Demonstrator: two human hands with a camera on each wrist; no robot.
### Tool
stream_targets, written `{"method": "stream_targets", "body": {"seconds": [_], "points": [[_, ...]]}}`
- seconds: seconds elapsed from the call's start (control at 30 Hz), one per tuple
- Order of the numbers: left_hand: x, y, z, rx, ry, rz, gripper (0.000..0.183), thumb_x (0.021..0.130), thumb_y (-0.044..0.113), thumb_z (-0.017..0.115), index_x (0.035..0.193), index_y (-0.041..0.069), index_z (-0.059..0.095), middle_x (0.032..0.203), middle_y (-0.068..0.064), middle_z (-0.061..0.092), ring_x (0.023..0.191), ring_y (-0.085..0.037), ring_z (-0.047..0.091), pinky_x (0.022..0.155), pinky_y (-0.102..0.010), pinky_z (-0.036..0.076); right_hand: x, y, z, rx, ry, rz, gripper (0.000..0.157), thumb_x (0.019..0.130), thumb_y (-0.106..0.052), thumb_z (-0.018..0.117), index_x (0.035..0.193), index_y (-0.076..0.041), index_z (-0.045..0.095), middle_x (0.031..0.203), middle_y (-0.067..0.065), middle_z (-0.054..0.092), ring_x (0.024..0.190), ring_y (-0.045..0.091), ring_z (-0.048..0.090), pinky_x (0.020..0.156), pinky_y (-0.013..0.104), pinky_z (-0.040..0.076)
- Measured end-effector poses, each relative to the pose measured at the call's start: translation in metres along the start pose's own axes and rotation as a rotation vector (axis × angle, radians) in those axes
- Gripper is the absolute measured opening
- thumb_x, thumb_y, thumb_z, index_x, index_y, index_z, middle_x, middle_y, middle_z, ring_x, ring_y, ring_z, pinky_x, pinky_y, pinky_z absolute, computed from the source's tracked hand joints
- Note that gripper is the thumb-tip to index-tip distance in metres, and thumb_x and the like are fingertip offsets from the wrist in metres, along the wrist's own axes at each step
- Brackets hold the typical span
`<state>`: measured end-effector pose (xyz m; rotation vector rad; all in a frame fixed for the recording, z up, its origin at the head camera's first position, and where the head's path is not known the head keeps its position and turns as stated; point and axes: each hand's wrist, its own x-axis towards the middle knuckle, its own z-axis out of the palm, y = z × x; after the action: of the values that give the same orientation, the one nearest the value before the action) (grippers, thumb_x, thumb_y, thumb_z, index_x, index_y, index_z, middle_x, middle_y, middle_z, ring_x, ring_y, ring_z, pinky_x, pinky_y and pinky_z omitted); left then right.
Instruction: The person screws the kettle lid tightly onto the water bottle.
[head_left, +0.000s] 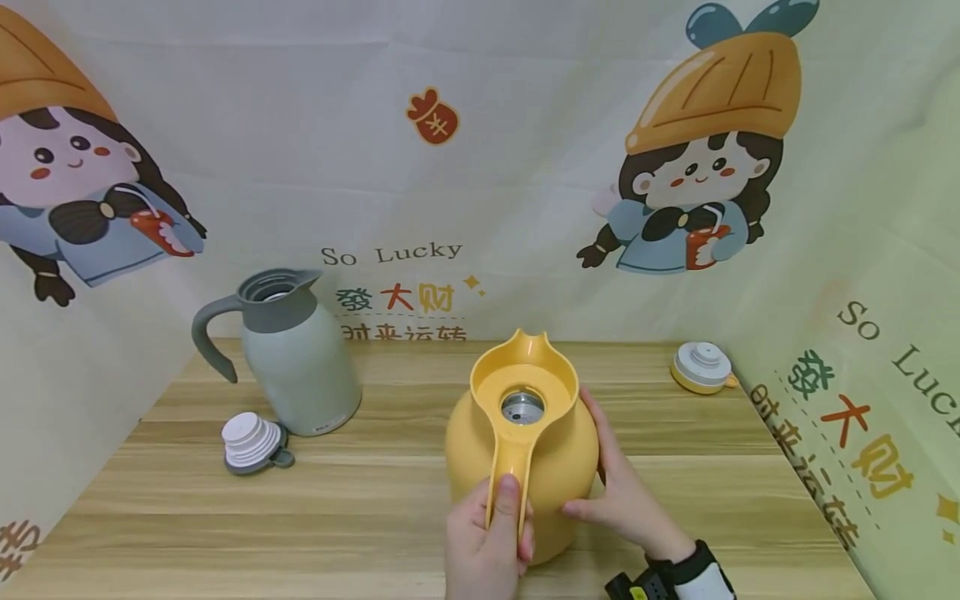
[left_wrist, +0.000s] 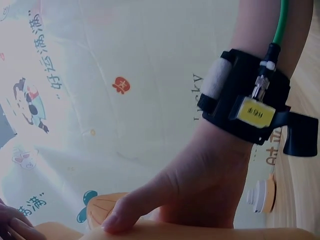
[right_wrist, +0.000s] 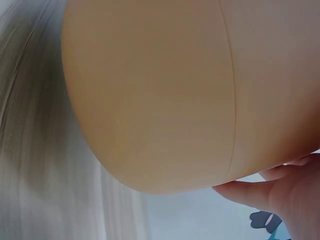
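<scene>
The yellow jug (head_left: 558, 479) is at the front of the table (head_left: 390, 508), slightly right of centre in the head view. Its spout (head_left: 531, 342) points away from the person and its handle (head_left: 512, 454) points toward the person. The round mouth (head_left: 522, 407) exposes a metallic interior. Whether the base contacts the table cannot be determined.

The left hand (head_left: 487, 537) grips the handle, with the thumb lying along its upper face and the fingers wrapped around it. The right hand (head_left: 626, 492) rests against the right side of the jug body. Its fingers extend along the far side, and its thumb is spread well apart from them on the near side. A black wristband (head_left: 690, 560) encircles the right wrist. In the right wrist view, the body of the yellow jug fills most of the frame and shows a thin seam line.

The grey-green jug (head_left: 300, 367) stands upright at the rear left of the table, with its grey handle (head_left: 213, 333) to the left and its spout to the right. The grey lid (head_left: 253, 442) lies just in front of this jug, its white stepped stopper facing up. The white-and-yellow lid (head_left: 701, 367) lies at the rear right of the table, stopper side up, near the printed backdrop (head_left: 525, 183).
</scene>
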<state>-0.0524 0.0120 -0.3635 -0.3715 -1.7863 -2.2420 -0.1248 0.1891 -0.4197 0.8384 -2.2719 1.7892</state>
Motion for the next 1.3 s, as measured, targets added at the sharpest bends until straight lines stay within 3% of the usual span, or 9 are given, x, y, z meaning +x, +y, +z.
{"method": "stream_targets", "body": {"seconds": [0.3, 0.63, 0.97, 1.3], "points": [[-0.001, -0.009, 0.006, -0.049, -0.016, -0.044, 0.030, 0.099, 0.008, 0.040, 0.073, -0.003, 0.048, 0.043, -0.017, 0.040, 0.035, -0.006, 0.034, 0.030, -0.016, 0.030, -0.001, 0.013, -0.004, 0.056, -0.038, -0.012, 0.105, 0.073, -0.055, 0.070, 0.147, -0.022, 0.003, 0.150, 0.003, 0.007, 0.134, 0.026, 0.008, 0.096, 0.065, 0.008], [-0.002, -0.014, 0.013, -0.057, -0.014, -0.035, 0.029, 0.099, 0.007, 0.040, 0.074, -0.003, 0.049, 0.044, -0.018, 0.039, 0.036, -0.005, 0.034, 0.031, -0.014, 0.030, -0.002, 0.020, -0.006, 0.092, -0.058, 0.028, 0.104, 0.074, -0.055, 0.069, 0.147, -0.024, 0.003, 0.151, 0.000, 0.005, 0.134, 0.028, 0.008, 0.097, 0.064, 0.011], [-0.004, -0.021, 0.016, -0.067, -0.032, -0.011, 0.028, 0.099, 0.006, 0.039, 0.075, -0.003, 0.048, 0.044, -0.017, 0.040, 0.035, -0.009, 0.034, 0.033, -0.014, 0.030, -0.002, 0.030, -0.009, 0.110, -0.063, 0.014, 0.103, 0.073, -0.053, 0.070, 0.147, -0.023, 0.003, 0.150, 0.005, 0.006, 0.133, 0.031, 0.012, 0.096, 0.064, 0.012], [-0.007, -0.021, 0.019, -0.116, -0.102, -0.078, 0.030, 0.100, 0.009, 0.037, 0.077, -0.007, 0.046, 0.047, -0.021, 0.039, 0.037, -0.006, 0.033, 0.034, -0.015, 0.028, -0.006, 0.034, -0.013, 0.123, -0.086, -0.001, 0.104, 0.074, -0.052, 0.070, 0.147, -0.020, 0.002, 0.150, 0.007, 0.005, 0.133, 0.023, 0.011, 0.096, 0.064, 0.011]]}}
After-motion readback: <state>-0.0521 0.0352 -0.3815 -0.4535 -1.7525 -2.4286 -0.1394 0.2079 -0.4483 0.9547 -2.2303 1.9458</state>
